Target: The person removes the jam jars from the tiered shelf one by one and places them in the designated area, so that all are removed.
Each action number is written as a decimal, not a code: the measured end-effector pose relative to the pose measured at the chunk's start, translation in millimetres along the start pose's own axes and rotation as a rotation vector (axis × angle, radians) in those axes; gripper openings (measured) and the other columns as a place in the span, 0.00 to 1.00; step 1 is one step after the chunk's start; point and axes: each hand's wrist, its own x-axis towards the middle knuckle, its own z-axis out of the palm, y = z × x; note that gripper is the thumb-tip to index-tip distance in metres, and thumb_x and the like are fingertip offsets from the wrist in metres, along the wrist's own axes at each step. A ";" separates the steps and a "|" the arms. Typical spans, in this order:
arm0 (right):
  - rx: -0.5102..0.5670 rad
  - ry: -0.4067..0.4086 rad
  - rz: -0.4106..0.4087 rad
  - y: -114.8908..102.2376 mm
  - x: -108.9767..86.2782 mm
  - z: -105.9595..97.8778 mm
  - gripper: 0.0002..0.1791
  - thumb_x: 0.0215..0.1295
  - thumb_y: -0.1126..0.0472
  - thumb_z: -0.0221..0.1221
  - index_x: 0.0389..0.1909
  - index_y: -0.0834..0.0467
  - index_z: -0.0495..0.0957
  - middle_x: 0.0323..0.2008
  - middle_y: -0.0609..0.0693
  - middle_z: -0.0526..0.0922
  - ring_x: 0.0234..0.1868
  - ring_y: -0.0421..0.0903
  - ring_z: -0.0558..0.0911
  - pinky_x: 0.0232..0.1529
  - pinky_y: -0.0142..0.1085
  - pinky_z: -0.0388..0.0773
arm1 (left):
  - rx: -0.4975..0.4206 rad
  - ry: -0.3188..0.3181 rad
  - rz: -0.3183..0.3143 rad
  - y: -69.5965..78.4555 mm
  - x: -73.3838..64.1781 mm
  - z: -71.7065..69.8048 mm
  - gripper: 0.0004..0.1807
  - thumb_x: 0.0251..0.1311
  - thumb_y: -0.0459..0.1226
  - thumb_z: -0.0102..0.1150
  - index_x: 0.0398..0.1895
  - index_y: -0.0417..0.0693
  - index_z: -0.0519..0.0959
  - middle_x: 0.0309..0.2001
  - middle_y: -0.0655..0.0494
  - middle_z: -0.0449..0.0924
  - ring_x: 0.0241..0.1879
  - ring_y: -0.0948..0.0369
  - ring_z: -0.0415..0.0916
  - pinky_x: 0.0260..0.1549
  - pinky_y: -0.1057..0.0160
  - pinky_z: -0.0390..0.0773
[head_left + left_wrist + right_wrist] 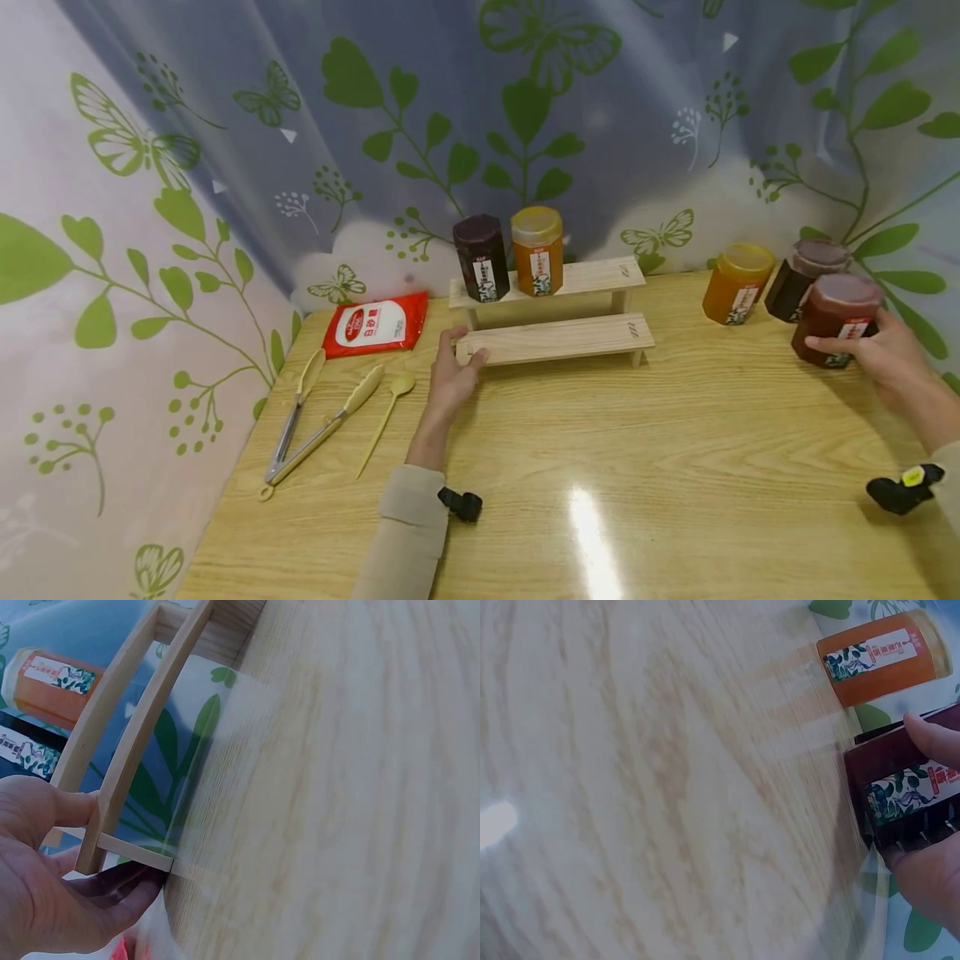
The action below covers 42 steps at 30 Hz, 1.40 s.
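From where I stand, the person's left hand (452,379) grips the left end of the lower plank of a pale wooden two-step stand (555,337), thumb on top. Over to the right, the right hand (892,350) is wrapped round a dark red, faceted jar with a printed white label (820,323), upright at the right side of the desk (675,500); I can't tell whether its base touches the wood.

Just behind that jar, partly hidden by it, is a blackish faceted jar with a greyish top (786,287), and to its left a golden-orange faceted jar with a yellow lid (731,287) stands on the desk. On the stand's upper plank, towards its left end, a dark purple labelled jar (476,250) and an orange labelled jar (534,250) stand side by side.

Left of the stand lies a shiny red-and-white packet (375,325). Nearer the person, silver tongs with cream tips (315,442) lie spread in a V, with a slim yellow spoon (387,421) beside them. A curtain printed with green leaves and butterflies (600,150) hangs behind.
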 end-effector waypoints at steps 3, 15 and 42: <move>-0.004 -0.011 -0.014 2.2 0.4 -2.3 0.55 0.70 0.48 0.67 0.85 0.48 0.39 0.83 0.62 0.43 0.80 0.68 0.44 0.75 0.65 0.48 | -0.005 -0.004 -0.005 0.8 -0.1 0.2 0.29 0.73 0.37 0.62 0.73 0.49 0.66 0.76 0.41 0.64 0.79 0.45 0.52 0.74 0.41 0.57; 0.014 -0.001 -0.041 11.8 -2.1 -2.8 0.53 0.70 0.47 0.67 0.85 0.42 0.43 0.82 0.46 0.52 0.82 0.55 0.46 0.80 0.55 0.44 | -0.006 -0.004 -0.017 1.0 -1.0 -0.2 0.29 0.72 0.36 0.63 0.73 0.49 0.66 0.77 0.43 0.64 0.79 0.45 0.52 0.75 0.41 0.57; 0.220 0.000 -0.243 -14.4 -8.2 -25.0 0.36 0.74 0.66 0.61 0.76 0.39 0.59 0.57 0.27 0.70 0.55 0.25 0.71 0.51 0.13 0.67 | 0.004 -0.003 -0.004 0.9 0.6 0.4 0.29 0.73 0.37 0.62 0.73 0.49 0.66 0.76 0.41 0.64 0.79 0.44 0.53 0.75 0.41 0.56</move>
